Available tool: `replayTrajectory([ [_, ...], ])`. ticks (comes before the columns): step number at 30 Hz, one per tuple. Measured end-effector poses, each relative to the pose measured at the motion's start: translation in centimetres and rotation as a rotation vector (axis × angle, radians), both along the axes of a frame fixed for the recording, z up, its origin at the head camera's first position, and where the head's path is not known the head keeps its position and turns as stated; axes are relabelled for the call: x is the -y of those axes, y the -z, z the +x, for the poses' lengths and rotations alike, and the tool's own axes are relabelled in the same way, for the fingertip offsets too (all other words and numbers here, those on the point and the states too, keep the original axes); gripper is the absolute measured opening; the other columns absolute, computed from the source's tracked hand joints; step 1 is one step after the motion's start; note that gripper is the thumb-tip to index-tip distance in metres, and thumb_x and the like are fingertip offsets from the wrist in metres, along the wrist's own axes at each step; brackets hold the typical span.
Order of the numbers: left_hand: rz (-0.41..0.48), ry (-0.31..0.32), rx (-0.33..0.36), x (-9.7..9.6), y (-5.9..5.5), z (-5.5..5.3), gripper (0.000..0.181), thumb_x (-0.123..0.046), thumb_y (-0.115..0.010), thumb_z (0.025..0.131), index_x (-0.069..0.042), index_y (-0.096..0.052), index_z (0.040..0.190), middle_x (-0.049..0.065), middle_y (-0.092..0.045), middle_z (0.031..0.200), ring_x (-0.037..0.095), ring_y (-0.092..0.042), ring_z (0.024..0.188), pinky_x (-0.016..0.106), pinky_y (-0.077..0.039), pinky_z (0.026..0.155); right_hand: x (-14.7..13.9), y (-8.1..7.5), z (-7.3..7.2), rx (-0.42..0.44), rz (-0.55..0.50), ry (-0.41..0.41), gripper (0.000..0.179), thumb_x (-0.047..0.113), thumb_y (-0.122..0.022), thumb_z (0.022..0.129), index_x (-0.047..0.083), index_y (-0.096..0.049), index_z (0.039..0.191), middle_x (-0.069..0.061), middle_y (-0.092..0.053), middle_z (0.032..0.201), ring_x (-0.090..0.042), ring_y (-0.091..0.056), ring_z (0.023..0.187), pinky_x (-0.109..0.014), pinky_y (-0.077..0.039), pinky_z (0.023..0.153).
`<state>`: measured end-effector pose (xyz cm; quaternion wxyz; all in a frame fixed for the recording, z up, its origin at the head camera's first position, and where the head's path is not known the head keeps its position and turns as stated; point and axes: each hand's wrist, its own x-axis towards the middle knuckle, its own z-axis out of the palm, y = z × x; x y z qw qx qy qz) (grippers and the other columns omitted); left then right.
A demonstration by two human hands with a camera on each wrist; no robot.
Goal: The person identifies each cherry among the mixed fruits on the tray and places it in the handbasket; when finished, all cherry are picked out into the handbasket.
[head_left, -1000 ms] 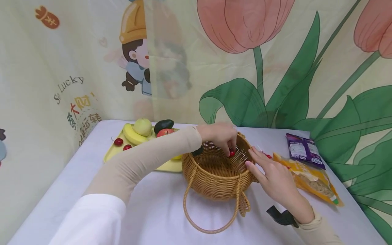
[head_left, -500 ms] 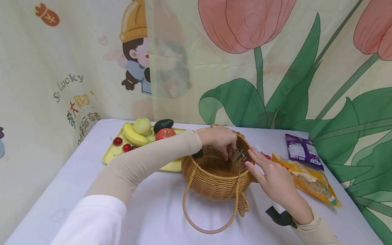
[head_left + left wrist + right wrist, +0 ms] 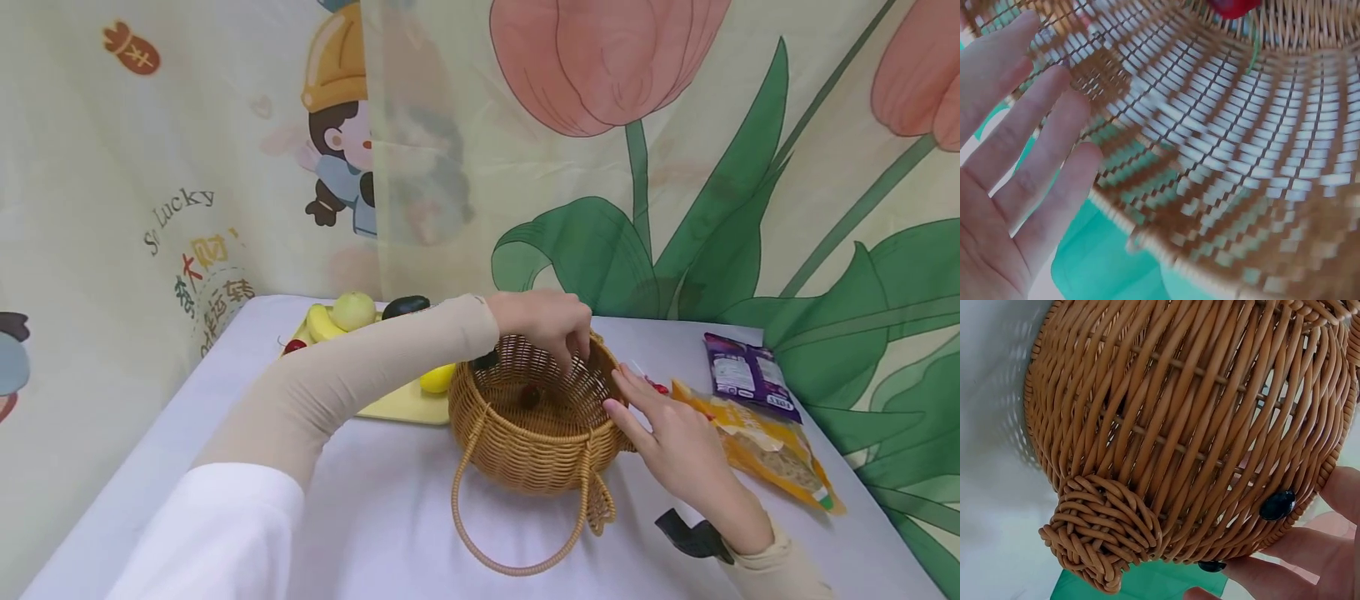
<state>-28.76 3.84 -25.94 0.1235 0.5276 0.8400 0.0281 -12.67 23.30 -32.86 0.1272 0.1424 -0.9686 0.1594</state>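
Note:
A brown wicker basket (image 3: 525, 467) stands mid-table, its handle (image 3: 517, 571) hanging toward the person. On the basket's bottom lies a dark red cherry (image 3: 530, 396); the left wrist view shows part of this cherry (image 3: 1235, 6) with a green stem. My left hand (image 3: 546, 323) hovers over the basket's far right rim, its loosely spread fingers (image 3: 1063, 137) holding nothing. With extended fingers, my right hand (image 3: 675, 433) touches the right rim from outside. The right wrist view has those fingertips beside black buttons (image 3: 1277, 505) and a woven snout (image 3: 1104, 525) on the basket's wall.
Left of the basket, partly behind my left arm, a yellow tray (image 3: 405, 408) bears a banana (image 3: 322, 323), a pale green fruit (image 3: 353, 311), a dark oval fruit (image 3: 405, 307), a lemon (image 3: 437, 379) and a cherry (image 3: 294, 345). Right lie a purple packet (image 3: 750, 377) and an orange bag (image 3: 776, 450).
My left hand held a red cherry inside the basket, reached lower, then let it go and rose toward the rim. The cherry now lies on the basket's bottom. My right hand stays at the rim.

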Motion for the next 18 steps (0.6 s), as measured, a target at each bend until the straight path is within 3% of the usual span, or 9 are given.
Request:
replayTrajectory([
  [4,0.046,-0.027,-0.032,1.2,-1.4,0.0,0.039,-0.036,-0.08,0.089,-0.02,-0.076,0.125,-0.006,-0.079,0.108,0.005,-0.071,0.098,0.025,-0.057,0.085,0.0,0.0,-0.1,0.007,-0.002,-0.005,0.055,0.042,-0.055,0.105,0.01,-0.052,0.15,-0.015,-0.05,0.155,-0.047,-0.068,0.107,-0.03,-0.053,0.058],
  [7,0.102,-0.05,-0.096,2.9,-2.3,0.0,0.039,-0.04,-0.079,0.09,-0.024,-0.076,0.125,-0.01,-0.079,0.108,0.005,-0.071,0.095,0.027,-0.056,0.082,0.1,0.0,-0.2,0.006,-0.001,-0.008,0.055,0.042,-0.055,0.105,0.011,-0.052,0.151,-0.015,-0.05,0.156,-0.048,-0.068,0.107,-0.031,-0.053,0.059],
  [10,0.182,-0.071,-0.126,5.3,-2.7,0.2,0.035,-0.041,-0.077,0.091,-0.027,-0.077,0.123,-0.012,-0.08,0.105,0.005,-0.07,0.086,0.027,-0.054,0.076,0.1,0.0,-0.2,0.006,0.008,-0.006,0.056,0.043,-0.054,0.105,0.011,-0.051,0.151,-0.015,-0.05,0.155,-0.05,-0.065,0.115,-0.042,-0.059,0.068],
  [14,0.34,-0.09,-0.046,9.2,-2.4,0.9,0.031,-0.029,-0.078,0.092,-0.02,-0.078,0.121,-0.002,-0.08,0.109,0.011,-0.072,0.082,0.026,-0.055,0.074,0.1,0.1,0.0,-0.005,0.021,-0.007,0.057,0.046,-0.052,0.106,0.011,-0.052,0.151,-0.016,-0.051,0.154,-0.051,-0.062,0.122,-0.052,-0.06,0.076],
  [18,0.451,-0.17,-0.016,13.7,-1.8,2.1,0.03,-0.023,-0.082,0.089,-0.017,-0.079,0.118,0.001,-0.08,0.109,0.014,-0.07,0.087,0.027,-0.057,0.078,0.1,0.1,0.0,-0.008,0.026,-0.008,0.059,0.048,-0.052,0.105,0.01,-0.051,0.151,-0.016,-0.051,0.154,-0.05,-0.062,0.12,-0.039,-0.058,0.064],
])
